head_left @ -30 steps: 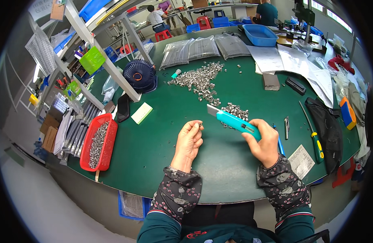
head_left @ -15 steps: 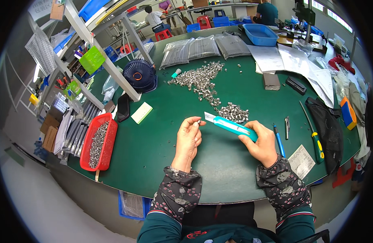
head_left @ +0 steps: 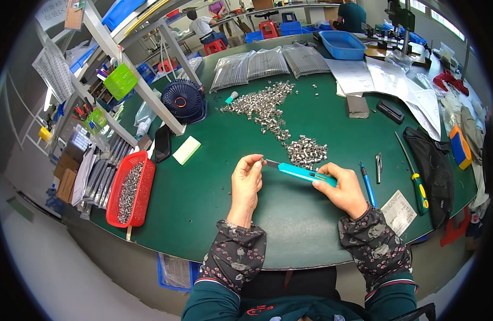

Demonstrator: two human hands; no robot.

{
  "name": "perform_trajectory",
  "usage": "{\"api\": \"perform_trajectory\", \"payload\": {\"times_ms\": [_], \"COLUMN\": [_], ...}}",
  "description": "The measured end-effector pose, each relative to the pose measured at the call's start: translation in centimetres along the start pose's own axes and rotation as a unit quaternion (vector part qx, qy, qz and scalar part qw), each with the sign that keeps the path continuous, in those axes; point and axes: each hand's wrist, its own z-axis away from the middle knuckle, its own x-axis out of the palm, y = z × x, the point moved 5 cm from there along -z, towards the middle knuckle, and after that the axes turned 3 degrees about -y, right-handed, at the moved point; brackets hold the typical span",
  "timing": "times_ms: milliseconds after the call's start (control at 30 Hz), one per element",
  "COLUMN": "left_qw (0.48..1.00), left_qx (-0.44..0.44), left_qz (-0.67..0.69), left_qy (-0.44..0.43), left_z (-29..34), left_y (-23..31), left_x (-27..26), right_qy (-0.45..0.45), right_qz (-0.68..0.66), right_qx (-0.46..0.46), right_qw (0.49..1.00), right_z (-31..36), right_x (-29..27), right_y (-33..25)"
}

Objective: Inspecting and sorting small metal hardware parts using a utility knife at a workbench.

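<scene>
Between thumb and forefinger, my left hand [head_left: 247,182] pinches a small metal ring-like part [head_left: 263,161]. My right hand [head_left: 342,187] grips a teal utility knife [head_left: 297,171] with its blade out, pointing left. The blade tip is at the small part or right beside it; I cannot tell whether they touch. Just beyond the knife lies a small heap of shiny metal parts [head_left: 308,151], which joins a larger pile [head_left: 262,104] farther back on the green table [head_left: 289,230].
A red basket [head_left: 146,184] of metal parts stands at the left edge, near a phone [head_left: 163,143] and a dark fan [head_left: 184,100]. To the right lie a blue pen-like tool [head_left: 368,184], a screwdriver [head_left: 418,192] and a grey block [head_left: 357,107]. Bagged rods [head_left: 268,63] lie behind.
The knife has moved left and turned, bringing its blade from above the left fingers to the small part. My left hand has shifted slightly left.
</scene>
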Motion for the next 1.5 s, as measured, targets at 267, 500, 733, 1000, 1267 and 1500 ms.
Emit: {"api": "perform_trajectory", "payload": {"times_ms": [267, 500, 733, 1000, 1267, 1500], "left_qw": [0.996, 0.998, 0.991, 0.985, 0.989, 0.989], "left_qx": [0.032, -0.046, -0.075, -0.076, -0.061, -0.064], "left_qz": [-0.088, 0.030, 0.111, 0.144, 0.124, 0.121], "left_qy": [-0.007, -0.023, -0.019, -0.051, -0.047, -0.048], "left_z": [0.0, 0.0, 0.0, -0.1, -0.2, -0.1], "left_y": [-0.1, -0.7, -0.8, -1.1, -0.9, -0.8], "left_x": [-0.1, -0.2, 0.0, 0.1, -0.2, 0.0], "right_qy": [-0.040, 0.127, 0.123, 0.114, 0.101, 0.095], "right_qz": [0.019, 0.135, 0.079, 0.062, 0.052, 0.060], "right_qx": [0.035, -0.172, -0.111, -0.071, -0.063, -0.062], "right_qw": [0.998, 0.967, 0.983, 0.989, 0.992, 0.992], "right_z": [-0.1, 0.9, 0.4, 0.3, 0.2, 0.3], "right_x": [-0.1, -0.6, -0.9, -0.9, -0.7, -0.7], "right_y": [-0.1, -2.8, -1.5, -1.1, -1.0, -1.0]}}
